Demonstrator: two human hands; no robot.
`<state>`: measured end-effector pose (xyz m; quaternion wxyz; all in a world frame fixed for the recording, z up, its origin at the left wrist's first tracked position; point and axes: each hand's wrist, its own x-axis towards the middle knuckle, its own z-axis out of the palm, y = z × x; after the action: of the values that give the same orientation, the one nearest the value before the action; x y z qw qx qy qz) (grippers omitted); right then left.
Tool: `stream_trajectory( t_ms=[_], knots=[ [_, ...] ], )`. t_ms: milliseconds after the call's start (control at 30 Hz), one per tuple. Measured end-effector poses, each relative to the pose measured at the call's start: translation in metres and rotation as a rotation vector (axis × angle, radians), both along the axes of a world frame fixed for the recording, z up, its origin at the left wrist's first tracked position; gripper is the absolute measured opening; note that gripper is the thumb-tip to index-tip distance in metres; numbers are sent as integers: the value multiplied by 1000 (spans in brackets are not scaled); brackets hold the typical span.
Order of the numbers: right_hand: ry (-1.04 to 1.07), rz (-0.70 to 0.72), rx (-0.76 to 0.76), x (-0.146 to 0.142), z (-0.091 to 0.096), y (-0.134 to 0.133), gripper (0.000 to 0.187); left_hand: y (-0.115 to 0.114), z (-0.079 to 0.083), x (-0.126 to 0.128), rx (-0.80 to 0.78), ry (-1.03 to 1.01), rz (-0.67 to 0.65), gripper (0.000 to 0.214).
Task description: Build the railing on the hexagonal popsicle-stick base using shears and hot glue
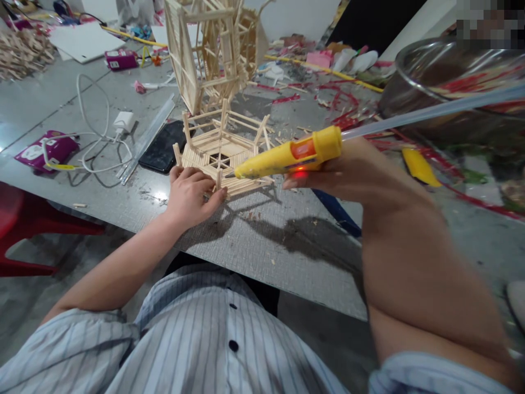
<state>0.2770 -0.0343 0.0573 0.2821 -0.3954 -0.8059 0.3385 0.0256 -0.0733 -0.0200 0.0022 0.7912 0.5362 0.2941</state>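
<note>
A yellow hot glue gun (287,156) is gripped in my right hand (328,172), with a red light glowing on it and a long clear glue stick (430,112) sticking out of its back. Its nozzle points left, close to a short upright stick on a hexagonal wooden stick frame (241,148). My left hand (194,191) is closed on the near left edge of this frame, the thumb beside that upright stick. Several short posts and some crosspieces rise from the frame's rim. Right behind it stands a taller wooden stick structure (184,60).
A black phone (162,148), clear glue sticks (151,131), a white charger (124,122) with cable and a purple pack (49,150) lie left. A clear bowl (400,71) and red scraps are at right. A red stool (24,230) stands beside the table.
</note>
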Motion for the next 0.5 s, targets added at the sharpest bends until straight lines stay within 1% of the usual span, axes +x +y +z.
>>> stream_trajectory(
  t_ms=[67,200,267,367,500],
  knots=[
    [-33,18,4,2,1,0,45,0,1,0,-11,-9,0,40],
    [-161,109,161,7,-5,4,53,-1,1,-1,-14,-17,-1,38],
    [-221,133,199,8,-7,6,56,0,0,-1,-6,-17,-8,39],
    [-278,98,220,7,-7,7,56,0,0,-1,-4,-12,-14,39],
    [-329,48,220,3,-5,5,52,-1,1,-1,-17,-3,-3,38]
  ],
)
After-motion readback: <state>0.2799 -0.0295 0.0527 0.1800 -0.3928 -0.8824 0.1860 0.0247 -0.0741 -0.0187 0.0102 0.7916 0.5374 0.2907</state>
